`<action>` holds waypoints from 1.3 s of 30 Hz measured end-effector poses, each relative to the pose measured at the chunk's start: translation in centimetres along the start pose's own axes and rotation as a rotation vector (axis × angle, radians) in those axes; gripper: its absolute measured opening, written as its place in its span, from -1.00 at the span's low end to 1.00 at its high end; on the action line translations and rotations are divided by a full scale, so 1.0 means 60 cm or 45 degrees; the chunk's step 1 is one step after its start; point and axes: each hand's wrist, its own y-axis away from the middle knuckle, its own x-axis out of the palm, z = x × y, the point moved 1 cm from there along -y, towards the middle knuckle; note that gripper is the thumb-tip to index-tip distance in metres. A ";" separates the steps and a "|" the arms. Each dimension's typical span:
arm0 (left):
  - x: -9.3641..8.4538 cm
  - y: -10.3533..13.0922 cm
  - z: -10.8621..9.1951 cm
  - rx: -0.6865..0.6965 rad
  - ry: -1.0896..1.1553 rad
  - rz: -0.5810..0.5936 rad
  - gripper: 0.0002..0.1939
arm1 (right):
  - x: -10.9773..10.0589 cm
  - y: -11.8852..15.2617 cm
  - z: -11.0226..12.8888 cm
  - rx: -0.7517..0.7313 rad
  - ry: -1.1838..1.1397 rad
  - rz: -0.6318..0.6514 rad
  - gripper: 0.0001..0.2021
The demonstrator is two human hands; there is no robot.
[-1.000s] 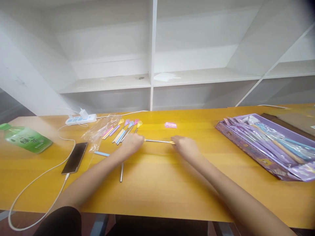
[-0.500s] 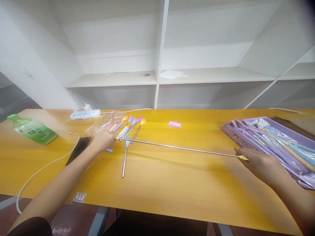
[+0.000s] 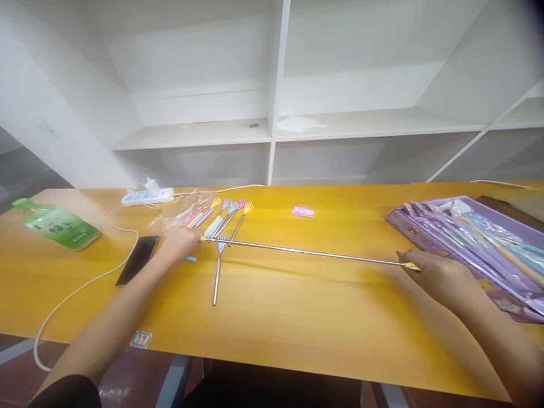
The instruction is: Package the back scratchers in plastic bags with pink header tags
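A telescopic back scratcher (image 3: 304, 251) with a long metal rod stretches between my hands above the table. My left hand (image 3: 182, 242) is closed round its handle end, where a bit of yellow shows. At the other end, my right hand (image 3: 440, 276) grips the yellow claw head, partly hidden by the fingers. Below the rod lies a blue-headed back scratcher (image 3: 216, 277), its metal shaft pointing toward me. Several more back scratchers (image 3: 232, 212) with yellow, purple, blue and pink claws lie beyond my left hand, beside a clear plastic bag (image 3: 181, 209).
At the right stands a purple box (image 3: 467, 205) of wrapped back scratchers. On the left are a green bottle (image 3: 59, 224), a phone (image 3: 138, 260), a white cable (image 3: 83, 292) and a power strip (image 3: 148, 196). Pink labels (image 3: 303, 212) lie mid-table, before white shelves (image 3: 272, 136).
My right hand has come slightly left and up in the picture, and the rod looks a little shorter. My left hand keeps its grip at nearly the same place.
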 end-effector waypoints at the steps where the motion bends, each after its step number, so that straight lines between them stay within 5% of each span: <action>1: 0.004 0.000 -0.002 -0.006 0.010 -0.016 -0.67 | 0.004 -0.001 -0.001 0.007 -0.004 -0.021 -0.88; 6: 0.016 -0.006 0.007 -0.123 0.076 -0.047 -0.55 | 0.027 -0.020 -0.026 0.068 0.013 -0.134 -0.75; 9: -0.012 -0.019 -0.012 -0.190 0.116 0.058 -0.59 | 0.038 -0.052 0.000 0.057 0.046 -0.245 -0.79; 11: -0.045 -0.035 -0.061 -0.138 0.151 0.148 -0.66 | 0.048 -0.079 0.074 -0.046 0.022 -0.285 -0.82; 13: -0.081 -0.054 -0.137 0.020 0.189 0.191 -0.71 | 0.061 -0.106 0.189 -0.162 0.003 -0.260 -0.80; 16: -0.118 -0.076 -0.249 0.165 0.233 0.235 -0.68 | 0.085 -0.144 0.364 -0.129 0.103 -0.008 -0.77; 19: -0.127 -0.083 -0.296 0.194 0.235 0.230 -0.64 | 0.096 -0.165 0.451 -0.133 0.117 0.232 -0.73; 23: -0.124 -0.077 -0.286 0.203 0.225 0.259 -0.65 | 0.096 -0.162 0.446 -0.137 0.107 0.388 -0.72; 30: -0.126 -0.072 -0.290 0.208 0.233 0.254 -0.66 | 0.096 -0.158 0.440 -0.124 0.095 0.425 -0.74; 39: -0.084 -0.067 -0.286 0.307 0.218 0.161 -0.70 | 0.087 -0.134 0.437 -0.143 0.117 0.493 -0.76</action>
